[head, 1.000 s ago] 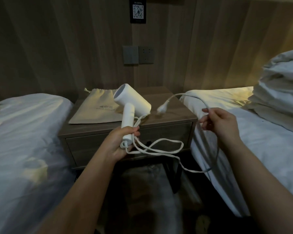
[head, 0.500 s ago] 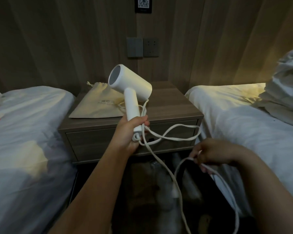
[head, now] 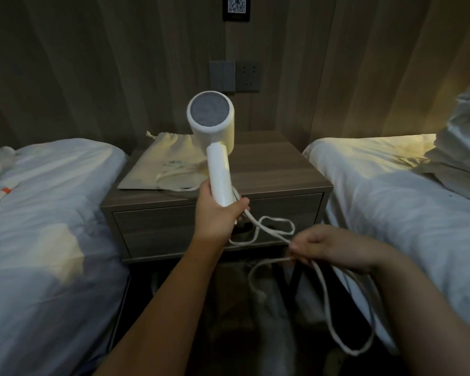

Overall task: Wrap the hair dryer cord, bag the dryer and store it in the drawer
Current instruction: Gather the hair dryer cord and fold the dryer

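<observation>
A white dryer is held upright in the air by the left hand, which is wrapped tight around the lower end of its handle, just in front of the drawer. The round grey grille faces the camera. The white cord leaves the handle base below that hand, makes a small loose loop just right of it, and runs on to the right hand. That hand is curled with fingertips pinching the cord, low and to the right of the left hand. Below the right hand more cord hangs in long loops toward the dark floor; the plug cannot be made out.

The step in hand looks like cord wrapping, barely begun. To do it well, keep the dryer steady, feed the cord in even, snug turns, and draw up the hanging slack so it does not tangle or snag.

Beyond the left hand, a beige bag lies flat on the tabletop.

Count: one dryer, one cord, one bag, one drawer, two hands, two beds, one either side.
</observation>
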`<state>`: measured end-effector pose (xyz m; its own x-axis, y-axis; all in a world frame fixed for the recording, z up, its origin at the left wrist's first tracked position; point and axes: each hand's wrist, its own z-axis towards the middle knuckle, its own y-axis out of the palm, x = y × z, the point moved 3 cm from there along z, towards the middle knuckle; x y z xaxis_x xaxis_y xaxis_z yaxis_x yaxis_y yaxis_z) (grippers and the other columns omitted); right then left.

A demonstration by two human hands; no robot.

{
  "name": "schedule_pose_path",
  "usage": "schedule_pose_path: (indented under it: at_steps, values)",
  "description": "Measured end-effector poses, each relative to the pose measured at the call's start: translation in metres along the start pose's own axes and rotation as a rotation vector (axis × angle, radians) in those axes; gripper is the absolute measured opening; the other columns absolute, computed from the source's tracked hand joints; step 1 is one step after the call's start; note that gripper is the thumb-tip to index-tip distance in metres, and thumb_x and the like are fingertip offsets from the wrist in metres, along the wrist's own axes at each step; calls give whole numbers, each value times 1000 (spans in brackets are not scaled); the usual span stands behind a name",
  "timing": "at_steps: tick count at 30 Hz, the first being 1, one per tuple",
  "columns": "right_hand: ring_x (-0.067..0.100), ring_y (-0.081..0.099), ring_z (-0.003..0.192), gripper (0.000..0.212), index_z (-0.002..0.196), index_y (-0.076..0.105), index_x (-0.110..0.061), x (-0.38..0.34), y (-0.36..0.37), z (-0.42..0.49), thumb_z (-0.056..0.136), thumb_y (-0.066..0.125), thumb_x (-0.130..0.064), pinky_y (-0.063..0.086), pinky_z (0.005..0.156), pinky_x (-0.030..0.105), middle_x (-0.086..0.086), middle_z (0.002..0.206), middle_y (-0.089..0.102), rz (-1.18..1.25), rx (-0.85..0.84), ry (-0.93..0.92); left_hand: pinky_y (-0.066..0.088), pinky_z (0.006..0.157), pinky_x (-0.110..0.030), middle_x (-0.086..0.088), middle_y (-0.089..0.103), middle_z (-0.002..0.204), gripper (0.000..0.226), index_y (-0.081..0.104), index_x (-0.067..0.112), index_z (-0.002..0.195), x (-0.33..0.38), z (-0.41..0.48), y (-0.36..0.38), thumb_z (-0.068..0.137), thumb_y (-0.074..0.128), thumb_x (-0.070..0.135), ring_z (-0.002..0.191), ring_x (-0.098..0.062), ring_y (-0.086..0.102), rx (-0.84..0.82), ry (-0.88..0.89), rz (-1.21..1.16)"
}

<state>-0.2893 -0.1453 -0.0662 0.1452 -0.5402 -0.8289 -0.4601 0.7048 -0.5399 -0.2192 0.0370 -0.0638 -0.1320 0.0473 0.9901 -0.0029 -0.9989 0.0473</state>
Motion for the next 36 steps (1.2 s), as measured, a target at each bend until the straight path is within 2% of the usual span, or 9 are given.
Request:
schedule_pose_path:
  at_steps: [3,7,10,15,20,24,29,32,36]
  values:
    - [4,54,56,37,71,59,10,-6,-22,-3,95,43,-13,42,57,12,-9,55,67,93,315,-58,53,56,-22,-8,60,98,46,45,19,116,3,5,-8,79,69,5,77,-15,66,-106,-12,-11]
    - [12,62,50,32,71,48,-5,13,-44,-8,98,32,-12,50,52,19,4,56,69,568,709,-18,48,49,-23,-6,62,78,41,51,17,115,1,9,-14,80,66,0,55,-11,59,-298,-48,16]
    - [12,49,40,24,82,57,-3,28,-50,-13,96,38,-4,41,39,19,1,52,63,469,799,55,45,45,-22,-3,60,67,46,50,12,119,-2,8,-18,79,65,-3,49,-12,55,-457,-88,-15]
    - [16,41,44,16,81,65,-4,52,-52,-15,91,53,-10,34,41,24,7,52,48,202,673,279,46,46,-24,-6,61,71,57,54,16,116,3,-2,-17,63,71,6,50,-16,55,-669,-107,10]
    - [17,47,42,36,71,63,-1,67,-49,-10,86,62,-34,37,44,23,3,47,49,-249,539,468,47,44,-23,-9,62,74,63,56,18,115,12,-6,-17,55,74,11,48,-14,56,-746,-89,13]
    - [13,46,35,18,80,66,-5,55,-30,-1,82,69,-22,38,39,20,-3,38,49,16,370,330,46,44,-23,-9,60,72,67,54,16,118,11,-5,-15,54,74,11,46,-15,53,-731,-98,-80]
    - [10,52,37,23,69,68,-15,67,-32,-4,87,58,-5,43,43,20,-3,37,54,-118,223,456,46,43,-21,-7,58,72,61,53,15,119,13,2,-24,61,67,2,46,-10,54,-596,-93,-47]
    - [12,63,49,8,88,66,-7,71,-25,-6,84,59,-9,51,52,20,2,55,64,337,73,396,44,43,-22,-6,58,70,71,52,12,123,11,5,-34,56,74,8,46,-12,51,-627,-91,-43]
    - [6,32,26,35,97,64,-5,92,-28,-1,81,59,-36,50,43,22,-1,33,34,808,186,427,40,40,-19,-7,55,65,64,55,11,113,9,3,-35,51,73,13,41,-13,45,-667,-97,-167]
